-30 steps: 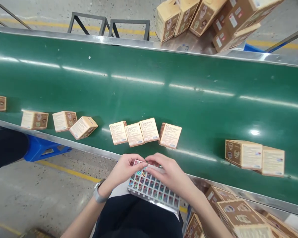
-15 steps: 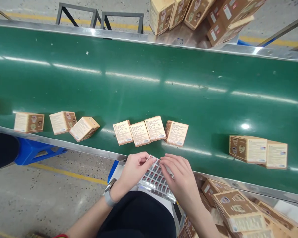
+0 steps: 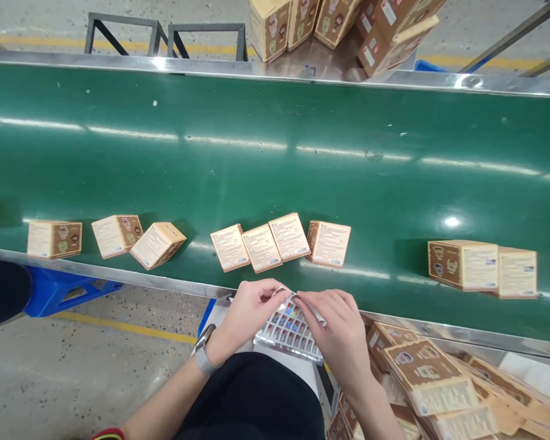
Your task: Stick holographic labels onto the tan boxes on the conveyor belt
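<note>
A shiny sheet of small stickers (image 3: 289, 333), laid out in a grid of reddish and dark cells, rests over my lap at the belt's near edge. With thumb and forefinger closed, my left hand (image 3: 247, 313) pinches its upper left edge. My right hand (image 3: 340, 318) has its fingers drawn together at the upper edge, close to the left fingertips. Whether a loose sticker sits between the fingertips is too small to tell. Just beyond my hands, several small brown and cream boxes (image 3: 289, 237) stand on the green conveyor belt (image 3: 256, 183).
More boxes stand on the belt to the left (image 3: 55, 239) and right (image 3: 462, 264). Stacked boxes (image 3: 433, 373) lie below the belt at my right, and others (image 3: 332, 21) across it. A blue stool (image 3: 59, 290) and a person's dark-clothed leg (image 3: 2, 293) are at left.
The sticker sheet has tilted and now catches more light, with bluish glints. My right fingers have drawn closer together at its top edge. The view has shifted slightly; the boxes keep their arrangement.
</note>
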{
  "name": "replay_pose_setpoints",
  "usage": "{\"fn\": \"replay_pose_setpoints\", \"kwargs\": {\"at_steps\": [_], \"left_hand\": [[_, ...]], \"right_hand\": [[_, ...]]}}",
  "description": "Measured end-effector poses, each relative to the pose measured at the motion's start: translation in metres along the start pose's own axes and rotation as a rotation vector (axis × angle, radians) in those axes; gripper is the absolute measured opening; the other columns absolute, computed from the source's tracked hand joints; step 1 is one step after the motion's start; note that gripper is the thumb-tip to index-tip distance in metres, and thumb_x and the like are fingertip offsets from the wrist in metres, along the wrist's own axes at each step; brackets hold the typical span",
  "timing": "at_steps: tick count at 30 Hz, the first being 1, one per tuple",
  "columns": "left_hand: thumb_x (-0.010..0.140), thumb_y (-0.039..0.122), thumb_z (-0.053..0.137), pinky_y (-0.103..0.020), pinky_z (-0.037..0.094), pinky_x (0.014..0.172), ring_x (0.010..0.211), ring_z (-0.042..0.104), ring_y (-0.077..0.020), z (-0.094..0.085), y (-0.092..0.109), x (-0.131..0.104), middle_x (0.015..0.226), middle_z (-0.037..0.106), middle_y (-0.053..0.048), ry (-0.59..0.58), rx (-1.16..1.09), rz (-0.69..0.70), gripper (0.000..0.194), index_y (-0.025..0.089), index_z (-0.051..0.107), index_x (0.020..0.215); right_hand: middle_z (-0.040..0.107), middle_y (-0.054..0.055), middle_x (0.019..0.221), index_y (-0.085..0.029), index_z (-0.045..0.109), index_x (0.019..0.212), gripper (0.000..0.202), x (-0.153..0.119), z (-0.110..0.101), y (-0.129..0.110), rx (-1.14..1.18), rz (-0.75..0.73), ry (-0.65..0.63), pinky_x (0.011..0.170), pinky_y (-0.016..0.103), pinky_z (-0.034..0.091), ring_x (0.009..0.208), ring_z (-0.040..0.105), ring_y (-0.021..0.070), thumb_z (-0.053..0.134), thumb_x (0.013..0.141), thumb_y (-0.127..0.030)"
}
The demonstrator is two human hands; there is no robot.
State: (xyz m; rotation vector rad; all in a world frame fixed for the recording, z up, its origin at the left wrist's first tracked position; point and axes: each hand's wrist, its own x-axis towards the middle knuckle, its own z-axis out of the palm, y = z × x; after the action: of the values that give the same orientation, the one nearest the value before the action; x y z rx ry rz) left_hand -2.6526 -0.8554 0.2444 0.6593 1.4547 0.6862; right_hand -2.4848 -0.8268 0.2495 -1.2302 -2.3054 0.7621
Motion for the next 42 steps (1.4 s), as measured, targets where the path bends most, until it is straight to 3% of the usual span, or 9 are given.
{"fn": "replay_pose_setpoints", "kwargs": {"at_steps": [7, 9, 11, 14, 16, 19, 25, 32, 42], "left_hand": [[0.085, 0.037, 0.059, -0.022, 0.036, 0.053, 0.055, 0.046, -0.0108, 0.017, 0.012, 0.003, 0.06, 0.058, 0.002, 0.037, -0.044, -0.035, 0.027, 0.016, 0.065, 0.069], [0.085, 0.038, 0.058, -0.022, 0.035, 0.052, 0.054, 0.045, -0.0106, 0.051, 0.015, 0.012, 0.06, 0.056, 0.002, 0.037, -0.034, -0.036, 0.028, 0.016, 0.063, 0.069], [0.085, 0.04, 0.058, -0.022, 0.036, 0.052, 0.054, 0.046, -0.0109, 0.102, 0.019, 0.027, 0.059, 0.056, 0.002, 0.03, -0.02, -0.036, 0.029, 0.016, 0.063, 0.069], [0.085, 0.038, 0.057, -0.023, 0.04, 0.055, 0.058, 0.054, -0.0133, 0.174, 0.023, 0.048, 0.062, 0.061, 0.001, -0.031, 0.048, -0.02, 0.028, 0.017, 0.065, 0.069], [0.086, 0.035, 0.057, -0.024, 0.045, 0.059, 0.065, 0.061, -0.0161, 0.195, 0.021, 0.056, 0.069, 0.068, -0.001, -0.094, 0.109, -0.008, 0.024, 0.017, 0.069, 0.074], [0.085, 0.032, 0.058, -0.028, 0.051, 0.068, 0.085, 0.069, -0.0218, 0.191, 0.011, 0.059, 0.094, 0.077, -0.006, -0.128, 0.152, 0.011, 0.021, 0.019, 0.071, 0.076], [0.086, 0.029, 0.058, -0.035, 0.051, 0.092, 0.127, 0.057, -0.0303, 0.171, 0.002, 0.057, 0.108, 0.076, -0.009, -0.168, 0.173, 0.035, 0.021, 0.021, 0.067, 0.069], [0.085, 0.029, 0.059, -0.029, 0.054, 0.073, 0.13, 0.055, -0.0304, 0.174, 0.006, 0.057, 0.125, 0.07, -0.011, -0.214, 0.161, -0.018, 0.019, 0.02, 0.068, 0.071], [0.086, 0.03, 0.06, -0.035, 0.053, 0.087, 0.128, 0.056, -0.0308, 0.167, 0.001, 0.056, 0.129, 0.067, -0.012, -0.263, 0.165, -0.041, 0.019, 0.02, 0.069, 0.072]], "right_hand": [[0.077, 0.004, 0.089, -0.019, 0.065, 0.097, 0.011, -0.004, -0.007, -0.001, -0.106, 0.015, 0.121, 0.089, 0.039, 0.043, 0.075, 0.072, 0.0179, 0.062, 0.092, -0.009], [0.077, 0.004, 0.091, -0.021, 0.066, 0.095, 0.013, -0.017, -0.028, 0.024, -0.073, 0.032, 0.153, 0.091, 0.04, 0.043, 0.081, 0.073, 0.0191, 0.062, 0.092, -0.009], [0.076, 0.004, 0.097, -0.023, 0.068, 0.09, 0.011, -0.035, -0.06, 0.068, 0.038, 0.121, 0.164, 0.092, 0.041, 0.044, 0.091, 0.072, 0.0211, 0.063, 0.091, -0.014], [0.072, 0.008, 0.114, -0.023, 0.068, 0.083, 0.01, -0.055, -0.106, 0.144, 0.318, 0.525, 0.248, 0.092, 0.042, 0.048, 0.108, 0.066, 0.0252, 0.064, 0.09, -0.029], [0.067, 0.011, 0.124, -0.021, 0.067, 0.083, 0.018, -0.055, -0.117, 0.183, 0.483, 0.833, 0.4, 0.094, 0.044, 0.049, 0.114, 0.063, 0.0271, 0.066, 0.086, -0.039], [0.066, 0.014, 0.126, -0.018, 0.067, 0.083, 0.029, -0.042, -0.106, 0.214, 0.62, 1.009, 0.571, 0.1, 0.045, 0.046, 0.116, 0.061, 0.028, 0.071, 0.076, -0.045], [0.071, 0.014, 0.114, -0.017, 0.065, 0.08, 0.035, -0.023, -0.087, 0.229, 0.626, 0.986, 0.595, 0.088, 0.042, 0.052, 0.101, 0.067, 0.0262, 0.07, 0.07, -0.05], [0.071, 0.013, 0.109, -0.018, 0.063, 0.078, 0.034, -0.02, -0.096, 0.234, 0.497, 0.921, 0.563, 0.081, 0.038, 0.053, 0.093, 0.066, 0.0235, 0.069, 0.071, -0.051], [0.07, 0.011, 0.097, -0.018, 0.063, 0.086, 0.032, -0.018, -0.094, 0.234, 0.231, 0.864, 0.587, 0.08, 0.038, 0.051, 0.087, 0.064, 0.0225, 0.064, 0.078, -0.048]]}}
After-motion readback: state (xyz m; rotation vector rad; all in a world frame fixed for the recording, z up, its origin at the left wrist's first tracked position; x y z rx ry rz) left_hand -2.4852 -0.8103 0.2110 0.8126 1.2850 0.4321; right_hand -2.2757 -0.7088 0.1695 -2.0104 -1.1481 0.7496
